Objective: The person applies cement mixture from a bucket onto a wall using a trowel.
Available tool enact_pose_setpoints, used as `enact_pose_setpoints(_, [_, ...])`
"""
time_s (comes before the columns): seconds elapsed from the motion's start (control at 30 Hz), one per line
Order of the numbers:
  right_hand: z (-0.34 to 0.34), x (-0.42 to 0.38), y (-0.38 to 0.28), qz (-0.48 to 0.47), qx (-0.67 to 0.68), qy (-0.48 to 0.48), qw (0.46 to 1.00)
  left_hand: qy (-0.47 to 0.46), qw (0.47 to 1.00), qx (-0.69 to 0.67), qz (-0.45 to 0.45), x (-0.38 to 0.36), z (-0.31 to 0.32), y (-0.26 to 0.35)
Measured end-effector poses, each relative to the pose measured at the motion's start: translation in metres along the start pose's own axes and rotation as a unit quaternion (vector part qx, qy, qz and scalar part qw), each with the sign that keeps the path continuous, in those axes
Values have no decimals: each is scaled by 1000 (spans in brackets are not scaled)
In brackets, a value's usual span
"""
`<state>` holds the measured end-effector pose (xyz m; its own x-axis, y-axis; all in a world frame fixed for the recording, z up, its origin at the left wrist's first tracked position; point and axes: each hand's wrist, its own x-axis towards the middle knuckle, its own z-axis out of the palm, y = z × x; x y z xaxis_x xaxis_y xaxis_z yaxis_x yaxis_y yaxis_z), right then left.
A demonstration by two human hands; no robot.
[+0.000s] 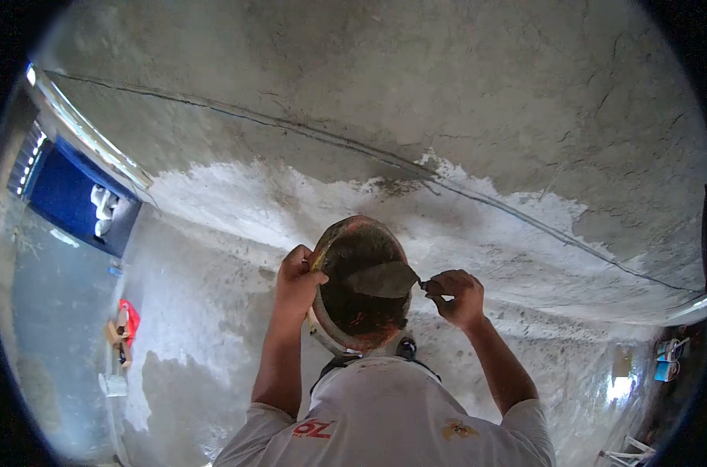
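A round bucket, its rim and walls smeared with dried mortar, is held up in front of my body. My left hand grips its left rim, thumb over the edge. A trowel lies across the bucket's mouth, its flat grey blade over the dark inside. The trowel's handle is in my closed right hand, just off the bucket's right rim. Dark residue coats the inside of the bucket. My shoe shows below it.
Ahead is a rough grey wall with a cable running slantwise across it and pale patches lower down. A blue doorway stands at the left, with a red item and small boxes near it. A blue box sits far right.
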<state>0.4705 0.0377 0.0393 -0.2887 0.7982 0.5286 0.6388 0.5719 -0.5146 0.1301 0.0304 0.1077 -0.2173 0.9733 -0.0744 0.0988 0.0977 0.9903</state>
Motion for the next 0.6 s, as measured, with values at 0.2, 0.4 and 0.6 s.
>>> enact_pose_setpoints(0.2, [-10,-11,3,18,-61,-23,998,15,999,34,16,0,6,6])
enact_pose_setpoints(0.4, [-19,-5,-4,16,-90,41,995,-3,1000,-24,13,7,2,-7])
enact_pose_setpoints(0.6, [-47,8,-19,49,-51,80,994,-8,998,-67,-7,5,2,9])
